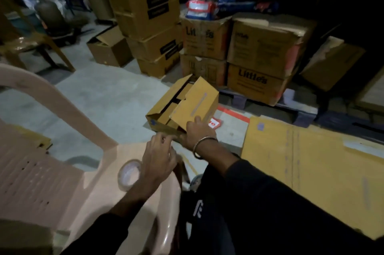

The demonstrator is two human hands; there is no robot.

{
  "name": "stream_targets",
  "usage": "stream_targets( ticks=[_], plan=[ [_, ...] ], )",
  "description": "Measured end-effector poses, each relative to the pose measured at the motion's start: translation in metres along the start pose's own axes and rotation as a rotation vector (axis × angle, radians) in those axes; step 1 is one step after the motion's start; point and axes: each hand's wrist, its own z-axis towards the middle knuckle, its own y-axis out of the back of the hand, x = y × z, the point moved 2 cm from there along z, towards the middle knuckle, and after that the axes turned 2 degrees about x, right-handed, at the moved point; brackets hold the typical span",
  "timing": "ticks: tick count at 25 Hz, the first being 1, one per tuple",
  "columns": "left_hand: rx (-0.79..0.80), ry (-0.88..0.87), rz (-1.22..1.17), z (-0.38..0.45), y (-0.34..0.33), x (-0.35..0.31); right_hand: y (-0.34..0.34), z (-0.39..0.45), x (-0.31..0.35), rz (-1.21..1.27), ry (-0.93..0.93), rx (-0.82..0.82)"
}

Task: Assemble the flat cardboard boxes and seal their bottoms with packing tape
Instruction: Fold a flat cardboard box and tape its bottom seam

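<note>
You've a small tan box (182,107) on the floor, tilted, one flap raised with a grey strip down it (tape, perhaps), inner flaps loose. Flat boxes (311,163) lie stacked to your right. Tape roll (129,174) rests on its side, clear-brown.

The room is dim, with a grey concrete floor (108,96). A pale pink plastic chair (62,150) stands at the near left, a brown plastic chair (25,44) further back. Stacked cartons (149,17) fill the rear; printed cartons (257,61) rest on a dark pallet (291,109).
</note>
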Motion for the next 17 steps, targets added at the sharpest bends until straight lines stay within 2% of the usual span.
stream_targets(
  ticks=[3, 6, 9, 11, 15, 17],
  plan=[
    [0.064, -0.127, -0.087, 0.062, -0.002, -0.073, 0.053, -0.008, -0.076, 0.041, -0.138, -0.109],
    [0.259, -0.164, -0.108, 0.112, -0.029, -0.131, 0.065, -0.034, -0.155, 0.097, -0.233, -0.148],
    [0.516, -0.200, -0.134, 0.142, -0.076, -0.173, 0.047, -0.072, -0.238, 0.108, -0.359, -0.086],
    [0.618, -0.255, -0.132, 0.147, -0.108, -0.199, 0.028, -0.092, -0.291, 0.143, -0.454, -0.052],
    [0.686, -0.428, 0.100, 0.137, -0.181, -0.230, -0.021, -0.116, -0.378, 0.248, -0.580, -0.116],
    [0.848, -0.503, 0.218, 0.139, -0.221, -0.233, -0.045, -0.104, -0.410, 0.251, -0.600, -0.096]
  ],
)
